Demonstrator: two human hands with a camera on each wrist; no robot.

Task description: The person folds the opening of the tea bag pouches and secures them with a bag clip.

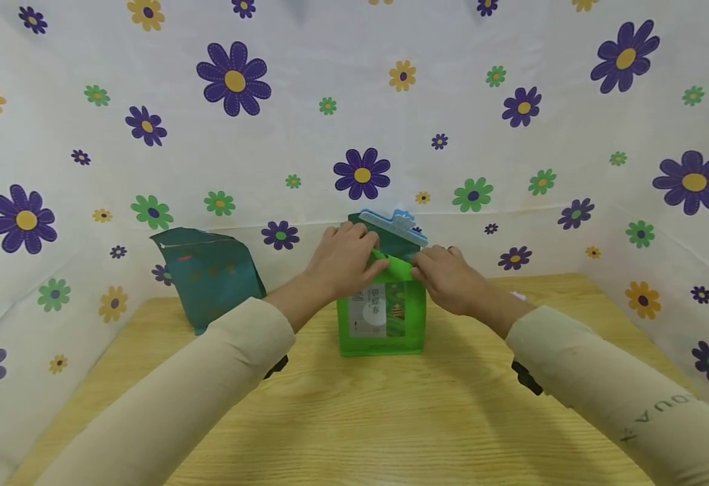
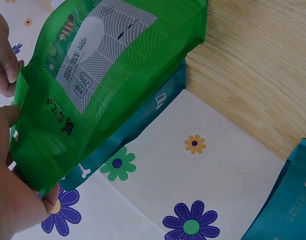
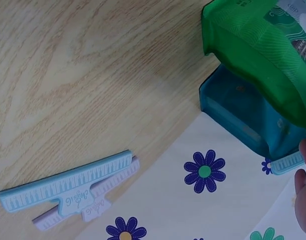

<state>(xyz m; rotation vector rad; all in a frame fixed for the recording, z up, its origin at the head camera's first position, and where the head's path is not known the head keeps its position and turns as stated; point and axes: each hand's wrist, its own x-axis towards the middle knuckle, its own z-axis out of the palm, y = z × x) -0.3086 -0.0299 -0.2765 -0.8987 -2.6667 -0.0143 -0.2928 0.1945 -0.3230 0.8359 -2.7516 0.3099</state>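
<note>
Upright on the table stands a green tea bag point(image 1: 384, 331) with a grey printed label. My left hand point(image 1: 343, 260) pinches its top edge at the left corner, thumb in front and fingers over the back. At the opposite corner my right hand point(image 1: 451, 280) grips the same edge. The top is folded over between the hands in the head view. Close behind it is a teal bag point(image 1: 384, 236), whose top carries a light blue sealing clip point(image 1: 393, 226). The right wrist view shows only part of the right hand point(image 3: 305, 200).
Another teal bag point(image 1: 214, 277) stands at the left, near the flowered cloth. A light blue clip point(image 3: 68, 182) and a pale pinkish clip point(image 3: 95, 207) lie overlapping on the wooden table point(image 1: 330, 432); my right arm mostly hides them in the head view.
</note>
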